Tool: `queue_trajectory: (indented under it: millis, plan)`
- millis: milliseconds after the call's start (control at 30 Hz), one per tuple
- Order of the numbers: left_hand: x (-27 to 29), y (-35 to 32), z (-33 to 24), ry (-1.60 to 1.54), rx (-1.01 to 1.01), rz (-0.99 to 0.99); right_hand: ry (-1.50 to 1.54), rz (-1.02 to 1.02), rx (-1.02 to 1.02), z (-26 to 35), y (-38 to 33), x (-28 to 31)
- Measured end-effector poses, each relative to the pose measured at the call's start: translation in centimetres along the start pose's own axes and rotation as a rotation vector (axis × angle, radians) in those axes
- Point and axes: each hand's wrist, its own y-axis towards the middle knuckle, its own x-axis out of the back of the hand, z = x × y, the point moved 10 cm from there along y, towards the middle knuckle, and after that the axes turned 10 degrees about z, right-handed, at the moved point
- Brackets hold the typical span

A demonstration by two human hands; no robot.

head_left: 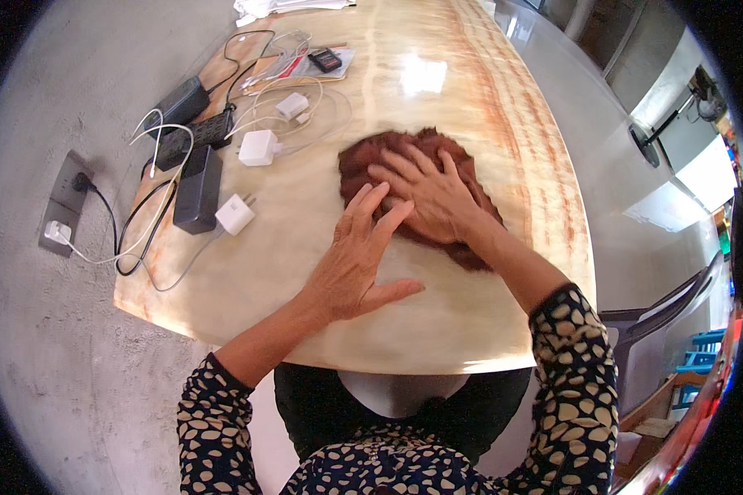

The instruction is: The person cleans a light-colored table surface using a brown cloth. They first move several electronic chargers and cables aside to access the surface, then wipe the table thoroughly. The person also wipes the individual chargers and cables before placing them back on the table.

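A reddish-brown cloth (359, 161), bunched into a rough round heap, lies on the glossy marbled table (470, 330). My right hand (429, 194) rests flat on top of it with its fingers spread. At the cloth's near left edge is my left hand (351, 260), its fingertips touching or just over the cloth and its thumb stretched out to the right. Neither hand grips anything. Part of the cloth is hidden under the right hand.
On the table's left side lie a black power strip (191, 140), black adapters (196, 190), white chargers (258, 148) and tangled cables. Farther back is a small black device (325, 59) on papers. A wall socket (64, 202) sits at left; a grey chair (664, 305) stands at right.
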Motion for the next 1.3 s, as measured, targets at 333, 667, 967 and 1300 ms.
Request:
queue_trajectory:
  millis: [333,667,967,1300]
  plan:
    - [3.0,-1.3,1.9,-0.195,-0.058,-0.378,0.099,-0.062,0.068,6.5,-2.7,1.7]
    - [-0.2,-7.5,-3.2,0.023,0.080,0.212,0.304,0.235,0.266,15.8,-10.3,3.1]
    - [2.0,-8.7,4.6,0.195,0.419,0.032,0.453,0.030,0.374,16.3,-2.3,3.5]
    - [-1.9,-9.2,-3.2,0.347,0.375,-0.073,0.543,-0.034,0.099,11.4,-12.8,6.2]
